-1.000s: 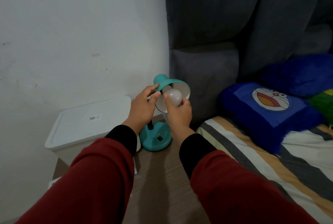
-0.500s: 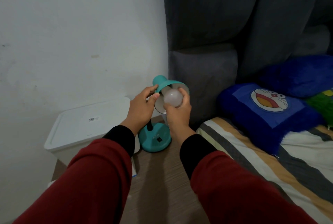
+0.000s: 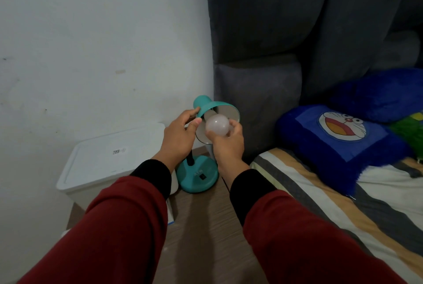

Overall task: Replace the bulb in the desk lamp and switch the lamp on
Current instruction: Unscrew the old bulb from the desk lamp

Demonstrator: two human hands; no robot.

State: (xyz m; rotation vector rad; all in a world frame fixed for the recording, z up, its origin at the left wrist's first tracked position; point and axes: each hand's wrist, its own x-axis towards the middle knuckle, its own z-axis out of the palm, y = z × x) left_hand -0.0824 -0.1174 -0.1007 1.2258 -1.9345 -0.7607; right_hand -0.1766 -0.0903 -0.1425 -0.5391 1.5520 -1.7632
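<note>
My right hand (image 3: 227, 144) is cupping the white bulb (image 3: 217, 125) at the mouth of the teal desk lamp (image 3: 201, 142); my left hand (image 3: 177, 138) is pinching its shade rim. Base lettering is unreadable. The lamp is standing on the worktop (image 3: 201, 222), beside a white bin (image 3: 109, 160).

light: dim, flat, cool cast | source: probably from left, white wall (image 3: 91, 43) brightest | shadows: soft, faint | glare: none | blur: slight softness overall | edges: wide-angle bowing, dark headboard (image 3: 297, 20) murky
</note>
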